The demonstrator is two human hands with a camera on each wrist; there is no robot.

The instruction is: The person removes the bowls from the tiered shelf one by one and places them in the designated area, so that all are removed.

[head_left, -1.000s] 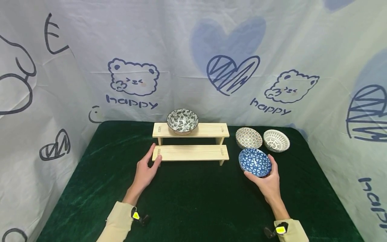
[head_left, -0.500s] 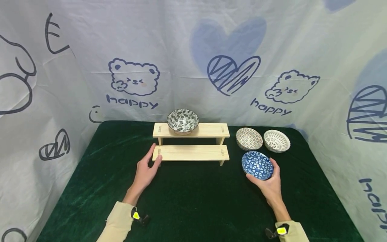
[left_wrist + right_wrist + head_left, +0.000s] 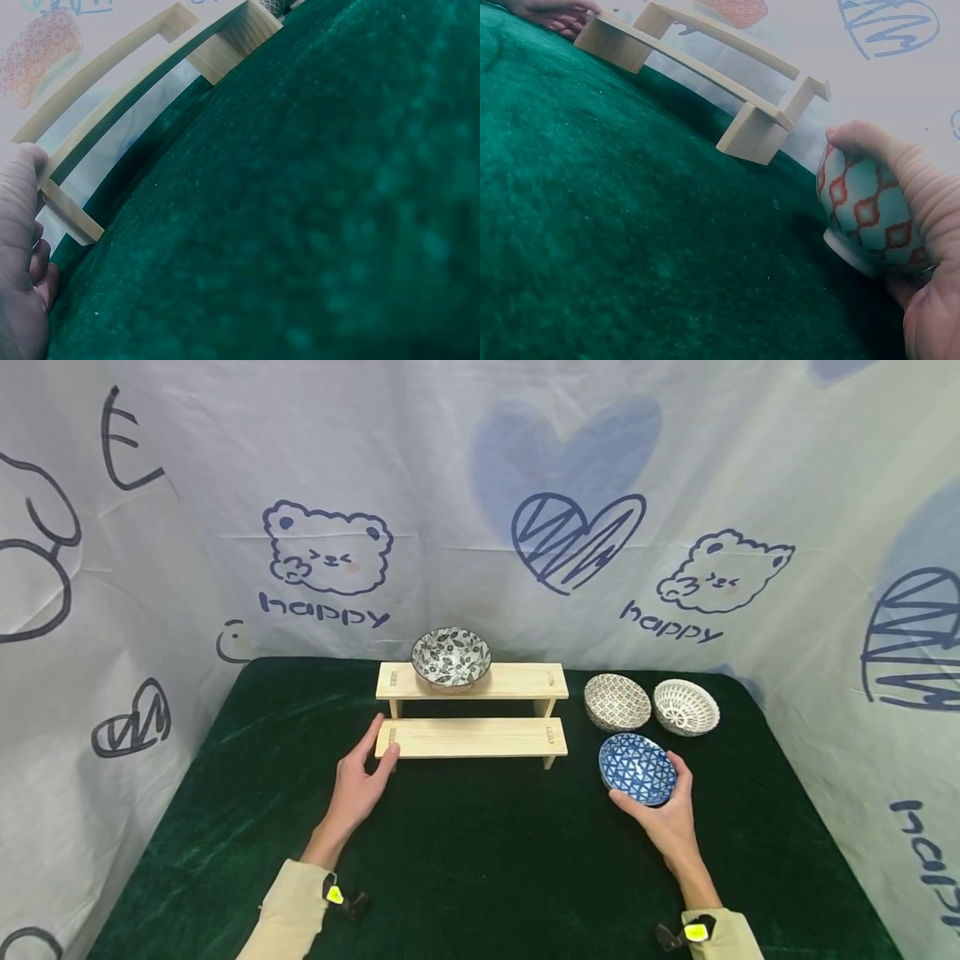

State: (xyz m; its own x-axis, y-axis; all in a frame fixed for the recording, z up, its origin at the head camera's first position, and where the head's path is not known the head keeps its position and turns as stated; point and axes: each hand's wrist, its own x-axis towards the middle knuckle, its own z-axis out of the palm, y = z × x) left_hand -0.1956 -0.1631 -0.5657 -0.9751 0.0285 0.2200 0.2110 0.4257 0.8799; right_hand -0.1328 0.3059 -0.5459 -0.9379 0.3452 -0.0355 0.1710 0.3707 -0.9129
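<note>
My right hand [image 3: 667, 818] grips a bowl [image 3: 637, 768] by its rim, thumb on the near side and fingers on the far right. Inside, the bowl is blue with white triangles; its outside [image 3: 866, 214] shows reddish diamonds in the right wrist view. Whether its foot touches the cloth is hard to tell. With thumb and fingers, my left hand [image 3: 358, 785] holds the left end of a two-step wooden stand [image 3: 472, 738]. In the left wrist view the thumb [image 3: 26, 161] lies against the lower board's end. A black-and-white floral bowl [image 3: 452, 657] sits on the upper step.
Right of the stand, a bowl with a brownish lattice pattern [image 3: 617, 702] and a white bowl with dark marks [image 3: 686, 707] stand side by side, just behind the held bowl. Dark green cloth [image 3: 480, 860] covers the table. A printed white curtain [image 3: 450, 568] hangs behind.
My right hand has shifted the blue bowl slightly right and toward me, off the lattice bowl's front edge. The left hand and the stand have stayed in place.
</note>
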